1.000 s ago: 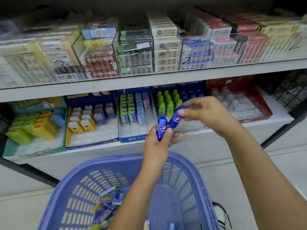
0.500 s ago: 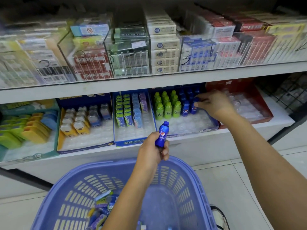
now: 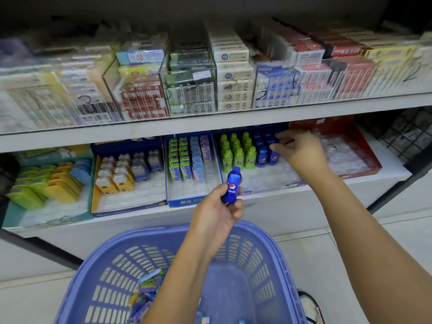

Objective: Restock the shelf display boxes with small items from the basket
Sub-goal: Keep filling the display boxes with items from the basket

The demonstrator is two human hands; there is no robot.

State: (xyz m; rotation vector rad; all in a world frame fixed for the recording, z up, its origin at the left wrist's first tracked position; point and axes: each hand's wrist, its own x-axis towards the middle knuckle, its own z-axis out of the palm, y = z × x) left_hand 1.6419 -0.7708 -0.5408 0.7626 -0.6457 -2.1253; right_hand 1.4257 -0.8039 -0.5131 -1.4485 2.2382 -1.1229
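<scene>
I see left hand [image 3: 215,213] gripping 1 blue bottle eraser [image 3: 232,187], upright, above basket [image 3: 268,235]. Free slots in display box [image 3: 289,184] lie up-right of it; right hand [image 3: 301,150] nearer, at blue row [image 3: 261,155], grip unclear.

The upper shelf [image 3: 233,123] carries a row of clear acrylic bins [image 3: 187,90], each filled with stacked small packs: red ones [image 3: 142,99] on the left, white ones [image 3: 233,76] in the middle, and blue-and-white ones [image 3: 275,87] beside them. Handwritten digits mark the clear fronts, among them a 3 [image 3: 260,92] and a 2 [image 3: 412,72]. A black wire grid panel [image 3: 402,134] stands at far right. Below, a black frame bar [image 3: 39,247] slants over the pale tiled floor [image 3: 339,249], where a shoe [image 3: 311,305] shows.
</scene>
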